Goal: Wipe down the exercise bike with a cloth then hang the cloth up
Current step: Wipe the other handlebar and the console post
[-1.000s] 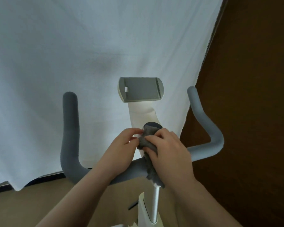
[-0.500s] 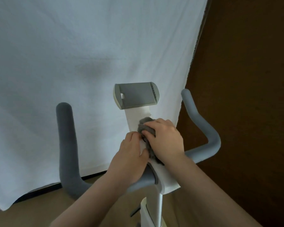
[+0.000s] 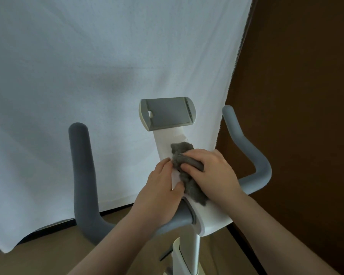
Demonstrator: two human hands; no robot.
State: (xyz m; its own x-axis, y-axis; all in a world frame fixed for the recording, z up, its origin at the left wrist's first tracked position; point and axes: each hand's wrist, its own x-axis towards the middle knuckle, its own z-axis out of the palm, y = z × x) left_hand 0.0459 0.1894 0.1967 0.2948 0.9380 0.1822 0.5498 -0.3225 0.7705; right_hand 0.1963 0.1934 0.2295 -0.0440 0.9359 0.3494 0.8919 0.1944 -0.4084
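Since half a second ago, both hands have hardly moved on the white console neck, and the cloth is still pressed against it just above the handlebar joint. Nearest to the camera, the white seat-post-like stem (image 3: 195,247) of the exercise bike rises from the floor to the grey handlebar (image 3: 83,195), which curves up on the left and on the right side. On the bar's middle, the left hand (image 3: 159,195) rests with its fingers curled around the edge of the white console neck (image 3: 163,141), the thumb touching the cloth's side. Just beside it, the right hand (image 3: 214,173) grips the grey cloth (image 3: 183,155), fingers bent over it and pressing it on the neck. Farther up stands the grey tablet holder (image 3: 167,114). Behind everything hangs a white sheet (image 3: 87,76), with a dark brown wall (image 3: 306,96) at the right.
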